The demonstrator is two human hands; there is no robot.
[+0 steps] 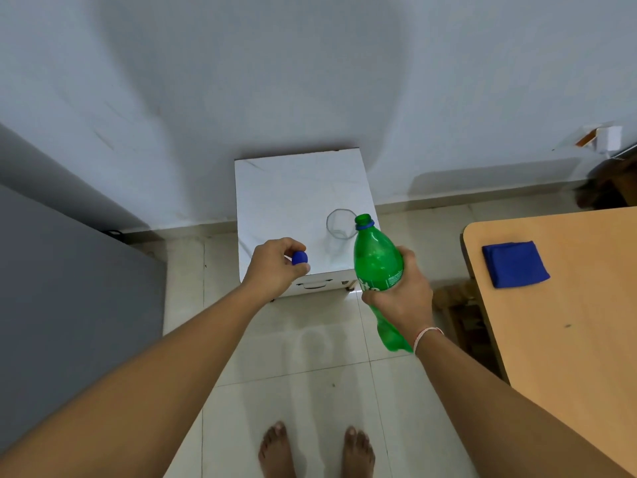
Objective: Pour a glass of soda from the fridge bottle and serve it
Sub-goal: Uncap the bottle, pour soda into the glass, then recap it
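Right hand tilts uncapped bottle beside empty glass.

Single head-worn wide-angle view, looking forward and steeply down from standing height. The tiled floor and the wearer's bare feet fill the lower frame; a small white cabinet stands near, centre; the wall curves across the top.

The green soda bottle is uncapped and tilted, its open mouth close to the rim of an empty clear glass standing upright on the white tabletop; the blue cap is off.
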